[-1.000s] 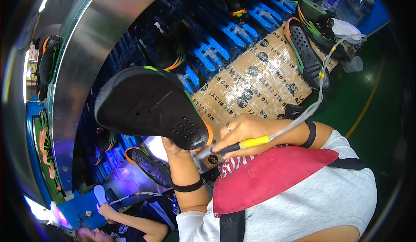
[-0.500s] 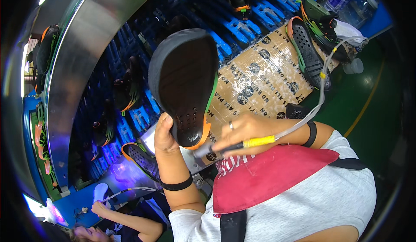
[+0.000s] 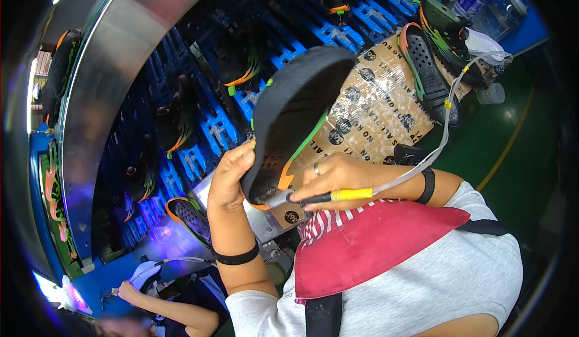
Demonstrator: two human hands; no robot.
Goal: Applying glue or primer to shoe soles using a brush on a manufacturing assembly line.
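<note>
Left hand [image 3: 230, 174]: fingers gripping black, orange-and-green-edged rubbery sole [image 3: 288, 111];
Right hand [image 3: 335, 178]: fingers round yellow-and-black hosed brush [image 3: 350, 194];
Brushwork: apparently coating sole's heel; likely wants steady tilt next

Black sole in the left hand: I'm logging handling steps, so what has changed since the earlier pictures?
The black sole swung its wide end from the left to the upper right; the left hand moved slightly up, keeping hold. Nothing was let go. The right hand still grips the tool; the cardboard stayed put.
</note>
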